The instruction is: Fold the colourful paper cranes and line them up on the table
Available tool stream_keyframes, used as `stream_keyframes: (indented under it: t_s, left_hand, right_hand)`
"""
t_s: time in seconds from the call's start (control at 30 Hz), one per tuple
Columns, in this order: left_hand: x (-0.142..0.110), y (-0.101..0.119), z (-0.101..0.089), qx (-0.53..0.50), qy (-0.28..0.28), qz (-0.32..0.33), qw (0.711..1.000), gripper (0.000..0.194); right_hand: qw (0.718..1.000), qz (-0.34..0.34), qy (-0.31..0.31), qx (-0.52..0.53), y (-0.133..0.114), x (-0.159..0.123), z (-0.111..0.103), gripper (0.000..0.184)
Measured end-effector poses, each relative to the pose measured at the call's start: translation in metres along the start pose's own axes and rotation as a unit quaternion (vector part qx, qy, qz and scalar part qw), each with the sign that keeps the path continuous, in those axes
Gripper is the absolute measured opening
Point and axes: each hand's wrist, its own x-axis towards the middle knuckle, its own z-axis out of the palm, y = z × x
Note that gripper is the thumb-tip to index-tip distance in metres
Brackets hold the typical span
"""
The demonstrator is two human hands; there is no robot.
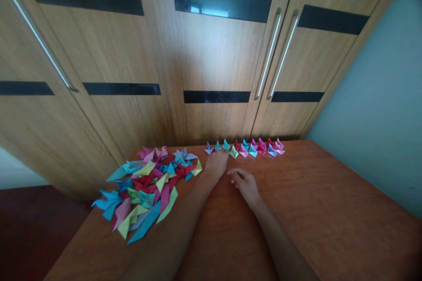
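My left hand (217, 161) reaches to the left end of a row of small folded paper cranes. Its fingers are bent down and closed together at the row; what they hold, if anything, is hidden behind the hand. A purple crane (209, 148) and a teal crane (226, 145) stand just beyond it, and a light green crane (234, 152) is close on its right. Just above the table, nearer to me, my right hand (246, 185) has loosely bent fingers, partly apart, with nothing visible in them.
A loose heap of many-coloured folded paper cranes (145, 184) lies on the left of the brown wooden table (313, 210). Behind the table's far edge stands a wooden wardrobe (214, 52) with long metal handles. A pale wall (372, 109) borders the right side.
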Motion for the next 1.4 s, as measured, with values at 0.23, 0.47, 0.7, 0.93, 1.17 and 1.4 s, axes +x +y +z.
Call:
stream_keyframes:
  t_s: [0.23,0.47,0.7,0.93,1.17,1.4]
  left_hand:
    - [0.002,0.001,0.0,0.0,-0.01,-0.012,1.0,0.03]
    - [0.004,0.003,0.0,-0.01,-0.003,-0.019,1.0,0.03]
    - [-0.015,-0.004,-0.007,-0.024,0.03,-0.047,0.998,0.029]
    - [-0.043,-0.026,-0.003,-0.018,0.06,-0.121,0.991,0.029]
    - [-0.039,-0.028,-0.001,-0.014,0.06,-0.147,0.987,0.034]
    - [-0.026,-0.027,-0.006,-0.002,0.042,-0.142,0.989,0.036]
  right_hand:
    - [1.0,0.002,0.002,0.007,-0.001,0.0,0.0,0.025]
    - [1.0,-0.002,-0.004,0.008,0.0,0.001,0.0,0.025]
    - [1.0,-0.003,-0.004,0.002,-0.002,-0.001,0.0,0.026]
    - [1.0,-0.005,-0.001,-0.003,-0.002,-0.001,0.001,0.025]
    - [1.0,-0.007,-0.002,0.0,0.0,-0.001,0.001,0.025]
    - [1.0,-0.007,-0.005,-0.001,0.002,0.0,0.001,0.026]
